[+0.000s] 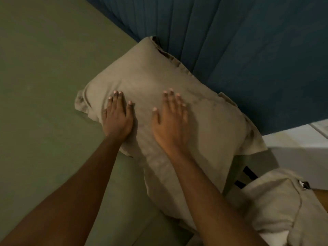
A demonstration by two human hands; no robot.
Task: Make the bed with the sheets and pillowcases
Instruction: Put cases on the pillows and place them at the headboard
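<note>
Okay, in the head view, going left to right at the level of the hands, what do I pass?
Green sheet → left hand → right hand → blue headboard.

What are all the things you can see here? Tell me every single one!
pillow: one, beige case, on the bed by the headboard, under both hands
sheet: one, green, spread over the bed, left of the pillow
headboard: one, dark blue, padded, top of the view
cloth bundle: one, beige, lower right; cannot tell what it is
straps: two, black, between the pillow and the cloth bundle
left hand: one, flat on the pillow's left part, fingers straight
right hand: one, flat on the pillow's middle, fingers straight
</note>
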